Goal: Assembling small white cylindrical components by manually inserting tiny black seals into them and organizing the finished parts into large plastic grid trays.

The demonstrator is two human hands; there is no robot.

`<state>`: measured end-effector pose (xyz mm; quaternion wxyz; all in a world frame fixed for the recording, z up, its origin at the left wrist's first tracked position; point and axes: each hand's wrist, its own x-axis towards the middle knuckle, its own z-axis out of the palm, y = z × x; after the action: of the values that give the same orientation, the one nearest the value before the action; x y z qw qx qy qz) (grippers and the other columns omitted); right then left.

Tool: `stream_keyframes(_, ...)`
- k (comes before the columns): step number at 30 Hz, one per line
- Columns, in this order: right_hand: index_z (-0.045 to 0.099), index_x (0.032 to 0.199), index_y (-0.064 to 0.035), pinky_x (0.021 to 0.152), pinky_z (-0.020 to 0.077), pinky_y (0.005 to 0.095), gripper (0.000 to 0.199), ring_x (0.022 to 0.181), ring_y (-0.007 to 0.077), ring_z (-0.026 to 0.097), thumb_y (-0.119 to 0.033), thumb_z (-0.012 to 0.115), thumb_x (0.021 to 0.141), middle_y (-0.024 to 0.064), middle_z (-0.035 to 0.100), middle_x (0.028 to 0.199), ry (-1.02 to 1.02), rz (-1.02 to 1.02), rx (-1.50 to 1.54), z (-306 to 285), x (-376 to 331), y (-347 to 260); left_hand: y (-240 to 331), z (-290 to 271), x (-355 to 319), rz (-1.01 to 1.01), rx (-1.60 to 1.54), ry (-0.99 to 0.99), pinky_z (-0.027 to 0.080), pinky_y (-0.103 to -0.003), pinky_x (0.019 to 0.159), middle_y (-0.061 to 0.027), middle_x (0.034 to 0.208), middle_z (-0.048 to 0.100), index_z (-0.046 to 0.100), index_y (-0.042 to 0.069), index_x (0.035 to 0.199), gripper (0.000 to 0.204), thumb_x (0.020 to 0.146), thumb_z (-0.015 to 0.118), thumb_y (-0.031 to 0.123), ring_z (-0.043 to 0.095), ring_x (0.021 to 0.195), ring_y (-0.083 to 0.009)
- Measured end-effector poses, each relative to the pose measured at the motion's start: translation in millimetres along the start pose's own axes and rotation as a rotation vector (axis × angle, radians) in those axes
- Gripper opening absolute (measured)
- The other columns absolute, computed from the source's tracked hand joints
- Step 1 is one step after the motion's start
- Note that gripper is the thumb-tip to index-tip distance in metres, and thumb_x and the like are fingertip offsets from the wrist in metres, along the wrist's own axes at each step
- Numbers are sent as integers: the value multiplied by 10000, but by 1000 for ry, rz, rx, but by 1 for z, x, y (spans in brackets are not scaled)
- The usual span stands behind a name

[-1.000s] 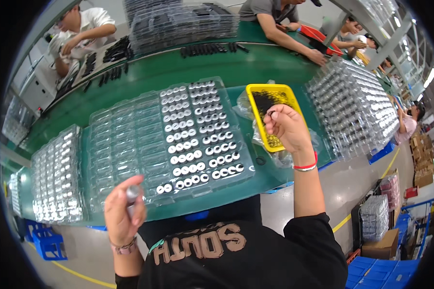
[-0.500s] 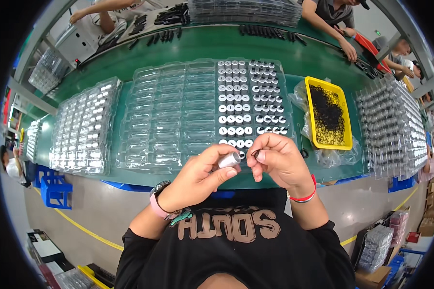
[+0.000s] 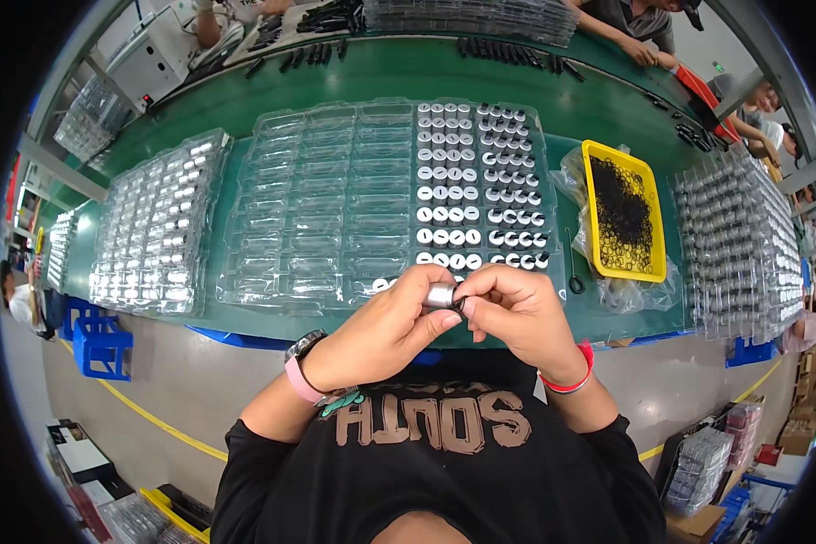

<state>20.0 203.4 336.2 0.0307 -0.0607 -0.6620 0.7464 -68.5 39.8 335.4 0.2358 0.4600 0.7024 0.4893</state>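
Observation:
My left hand (image 3: 376, 331) grips a small silver cylinder (image 3: 439, 296) between thumb and fingers, lying roughly sideways above the front of the bench. At its right end, my right hand (image 3: 528, 313) pinches a black rubber ring (image 3: 459, 304) against the cylinder; fingertips hide how far the ring is over it. Just beyond my hands lies a clear plastic tray (image 3: 286, 213). White-topped cylinders (image 3: 449, 238) stand in rows on its right part, the rightmost ones with black at their tops. To the right, a yellow bin (image 3: 660, 227) holds a heap of black rubber rings (image 3: 620, 207).
Stacked trays of silver cylinders stand left (image 3: 159, 222) and right (image 3: 739, 240). A thin rod with a black loop (image 3: 576, 284) lies beside the yellow bin, near crumpled plastic bags (image 3: 639, 296). Across the green bench (image 3: 390, 72) are black parts (image 3: 503, 53) and other people.
My hands have come together, bringing the black ring up against the cylinder's right end. Across the bench, the person at far right has drawn an arm back.

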Motion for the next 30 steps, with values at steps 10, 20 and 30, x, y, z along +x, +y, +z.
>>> stream_keyframes(10,557,778,-10,487,377,166,76,525,71,465,49,514,756,32,544,689,115,-486,-536,4,2,5,0,8,-4,165,470,-25,418,-307,491,-106,736,525,402,-9,1039,253,886,497,170,518,505,-233)
stream_keyframes(20,537,807,-13,479,371,171,21,510,77,448,-2,520,803,35,534,669,-25,150,230,4,2,1,-5,16,-8,-193,-659,177,319,-248,375,-35,691,461,405,14,1023,257,897,506,214,400,458,-117)
stream_keyframes(30,539,784,-18,473,363,168,47,505,49,428,26,556,780,13,521,636,15,59,10,6,2,0,-5,5,-7,-90,-114,32,424,-312,529,-102,794,545,387,-2,1096,289,895,493,176,515,565,-182)
